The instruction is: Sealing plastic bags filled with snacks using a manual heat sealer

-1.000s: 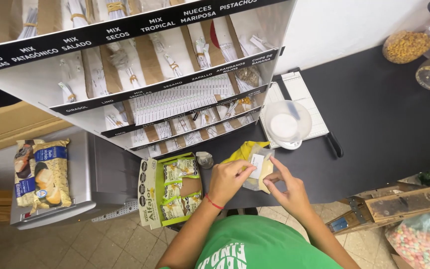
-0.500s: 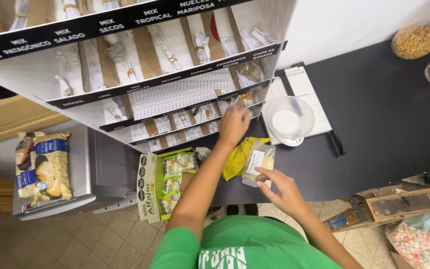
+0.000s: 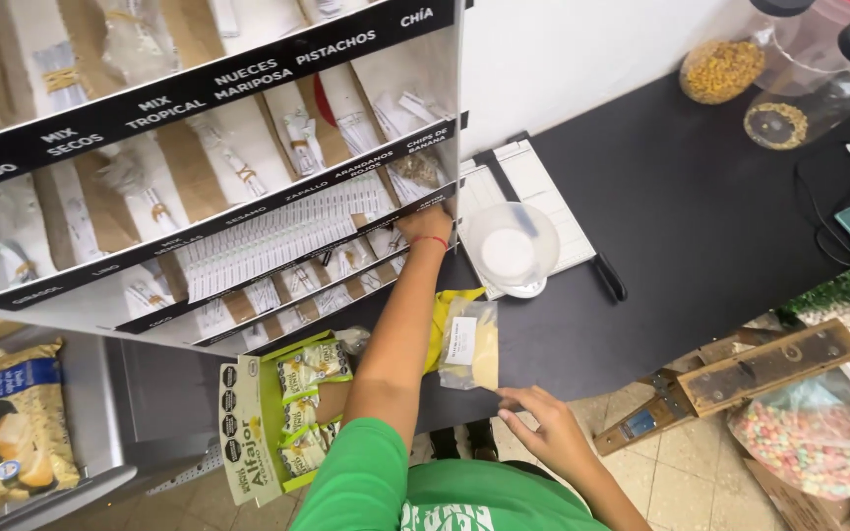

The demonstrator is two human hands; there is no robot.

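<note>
The small clear bag (image 3: 471,346) with yellowish contents lies flat on the dark table (image 3: 700,236), partly over a yellow bag (image 3: 442,317). Your right hand (image 3: 543,433) rests just below it, fingers loosely apart, one fingertip touching its lower corner. Your left hand (image 3: 426,224) reaches into the white display shelf (image 3: 248,177); whether its fingers grip anything cannot be told. A white bowl (image 3: 510,251) stands near.

Worktop (image 3: 700,236) black. Clear pouch (image 3: 471,344) with white label, pale yellow contents. Shelf rack (image 3: 81,211) white, black strips. Snack box (image 3: 248,433) green. Shirt (image 3: 445,497) green.
</note>
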